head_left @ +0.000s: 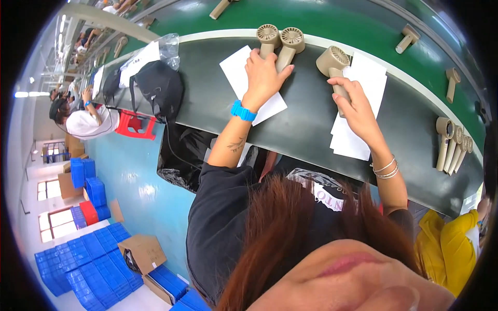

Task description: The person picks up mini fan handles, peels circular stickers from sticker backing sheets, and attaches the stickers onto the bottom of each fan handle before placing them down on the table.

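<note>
- My left hand (263,78) lies over the handles of two beige plastic handheld fans with round grilled heads (280,40), fingers curled down on them. The pair sits side by side at the far edge of the dark grey work shelf (306,127), heads toward the green conveyor belt (337,23).
- My right hand (358,106) is wrapped around the handle of a third beige handheld fan (332,62), its head tilted up and to the left, above a stack of white paper sheets (358,129).
- A single white paper sheet (236,70) lies partly under my left hand.
- To do this well, I judge I should keep the left pair pinned flat so neither handle rolls, and hold the right fan low on its handle so the grille stays free.
- I would keep the papers square under the fans; a dragging wrist could skew them.
- More beige fans (451,145) stand in a row at the shelf's right end, well apart from both hands, and loose ones ride the belt.
</note>
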The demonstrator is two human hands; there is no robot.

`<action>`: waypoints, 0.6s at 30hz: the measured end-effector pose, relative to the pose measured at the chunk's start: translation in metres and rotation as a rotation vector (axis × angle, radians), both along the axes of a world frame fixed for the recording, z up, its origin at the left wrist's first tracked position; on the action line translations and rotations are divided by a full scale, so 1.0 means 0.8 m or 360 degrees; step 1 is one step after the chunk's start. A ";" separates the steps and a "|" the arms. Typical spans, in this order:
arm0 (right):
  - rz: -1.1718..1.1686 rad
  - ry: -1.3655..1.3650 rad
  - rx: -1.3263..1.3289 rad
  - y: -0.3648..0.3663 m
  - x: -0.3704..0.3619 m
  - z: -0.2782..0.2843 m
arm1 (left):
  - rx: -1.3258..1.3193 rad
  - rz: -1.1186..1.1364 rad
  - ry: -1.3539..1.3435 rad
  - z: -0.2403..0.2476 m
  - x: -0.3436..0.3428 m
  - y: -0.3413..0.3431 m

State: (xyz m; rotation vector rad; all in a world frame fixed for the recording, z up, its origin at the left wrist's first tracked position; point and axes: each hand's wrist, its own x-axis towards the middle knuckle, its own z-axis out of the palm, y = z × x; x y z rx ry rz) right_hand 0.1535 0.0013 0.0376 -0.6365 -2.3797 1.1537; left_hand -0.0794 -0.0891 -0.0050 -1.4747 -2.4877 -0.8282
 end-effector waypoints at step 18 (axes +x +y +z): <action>-0.0597 -0.0028 -0.0046 -0.031 0.121 -0.027 | 0.0007 -0.0806 -0.2335 0.039 0.068 0.008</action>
